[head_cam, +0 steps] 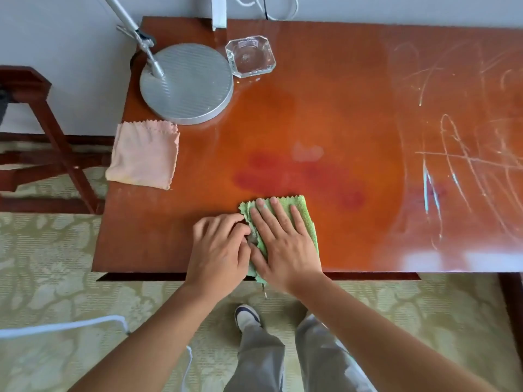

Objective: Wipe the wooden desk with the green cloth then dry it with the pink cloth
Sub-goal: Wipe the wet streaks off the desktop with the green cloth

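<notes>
The green cloth (302, 213) lies folded on the wooden desk (325, 123) near its front edge. My right hand (283, 244) lies flat on top of it with straight fingers, pressing it down. My left hand (219, 250) sits beside it on the left, its curled fingers pinching the cloth's left edge. The pink cloth (144, 155) lies folded at the desk's left edge, apart from both hands. Damp dark patches and wet streaks show on the desk top behind the green cloth.
A round silver lamp base (186, 83) with its arm stands at the back left. A clear glass ashtray (250, 56) sits next to it. Scratch-like streaks mark the desk's right side. A dark wooden stool (42, 131) stands left of the desk.
</notes>
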A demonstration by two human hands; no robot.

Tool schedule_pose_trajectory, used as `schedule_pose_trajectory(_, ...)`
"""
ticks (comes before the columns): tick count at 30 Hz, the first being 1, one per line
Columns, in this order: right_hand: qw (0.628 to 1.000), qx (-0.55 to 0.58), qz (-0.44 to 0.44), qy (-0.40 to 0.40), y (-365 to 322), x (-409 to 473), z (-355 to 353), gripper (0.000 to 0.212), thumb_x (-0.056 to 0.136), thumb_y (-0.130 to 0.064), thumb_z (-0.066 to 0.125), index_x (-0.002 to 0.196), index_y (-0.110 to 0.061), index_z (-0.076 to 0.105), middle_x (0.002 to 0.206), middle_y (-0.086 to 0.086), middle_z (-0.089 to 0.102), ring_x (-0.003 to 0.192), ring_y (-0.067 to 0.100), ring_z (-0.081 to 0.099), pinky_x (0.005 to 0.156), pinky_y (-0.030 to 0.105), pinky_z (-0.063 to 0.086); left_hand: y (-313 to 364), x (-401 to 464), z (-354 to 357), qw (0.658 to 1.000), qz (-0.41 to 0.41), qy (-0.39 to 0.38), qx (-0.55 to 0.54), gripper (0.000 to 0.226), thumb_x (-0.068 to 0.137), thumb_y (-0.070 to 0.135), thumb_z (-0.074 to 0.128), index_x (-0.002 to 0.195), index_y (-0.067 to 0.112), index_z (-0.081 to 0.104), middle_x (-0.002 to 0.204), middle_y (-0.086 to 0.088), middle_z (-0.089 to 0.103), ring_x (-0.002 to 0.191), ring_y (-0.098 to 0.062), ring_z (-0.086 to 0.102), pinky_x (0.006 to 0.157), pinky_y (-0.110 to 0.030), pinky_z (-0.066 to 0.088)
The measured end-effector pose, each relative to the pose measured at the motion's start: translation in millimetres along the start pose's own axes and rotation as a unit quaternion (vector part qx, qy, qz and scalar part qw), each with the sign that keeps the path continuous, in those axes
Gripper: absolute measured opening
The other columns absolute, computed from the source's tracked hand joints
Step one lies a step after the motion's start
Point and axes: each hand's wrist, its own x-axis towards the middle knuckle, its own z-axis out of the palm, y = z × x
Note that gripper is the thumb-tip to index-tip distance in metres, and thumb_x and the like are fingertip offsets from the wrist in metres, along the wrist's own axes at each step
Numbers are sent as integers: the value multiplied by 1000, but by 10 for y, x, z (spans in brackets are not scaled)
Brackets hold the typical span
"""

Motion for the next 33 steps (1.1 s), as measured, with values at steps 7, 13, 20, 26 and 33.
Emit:
schedule_pose_trajectory(7,996,20,84,29,766,-357,-183,70,102,-54,18,162,-17,16,169,-1,10,157,22,-3,126,50,6,811,461,221,996,37,-61,-45,25,83,33,56,103,25,68,129,10,61,126,-15,53,112,-52,23)
schedule_pose_trajectory(13,984,13,163,70,1453,-648,-285,69,102,-55,28,162,-20,19,169,-5,12,157,17,-1,126,46,6,1326,776,504,991,78,-88,-62,37,85,36,51,117,24,63,141,6,54,136,-17,44,114,-53,22)
schedule_pose_trajectory(20,972,7,223,76,2032,-758,-418,70,101,-57,27,162,-23,17,169,-6,10,156,16,-2,127,45,4,1691,1048,804,993,67,-92,-44,43,90,33,43,129,24,58,152,1,43,145,-23,32,114,-56,22)
schedule_pose_trajectory(26,973,-3,216,80,2331,-588,-516,70,102,-56,25,162,-22,15,169,-5,9,156,17,-4,127,44,-1,1859,1398,970,995,40,-85,-11,45,95,31,37,138,24,50,156,-2,36,148,-26,25,116,-58,16)
schedule_pose_trajectory(33,972,-9,216,95,2733,-71,-679,71,101,-58,20,162,-22,13,169,-4,8,156,18,-4,126,45,-1,1892,1498,1125,995,16,-81,52,48,99,39,33,143,24,45,158,-3,34,149,-25,22,118,-57,14)
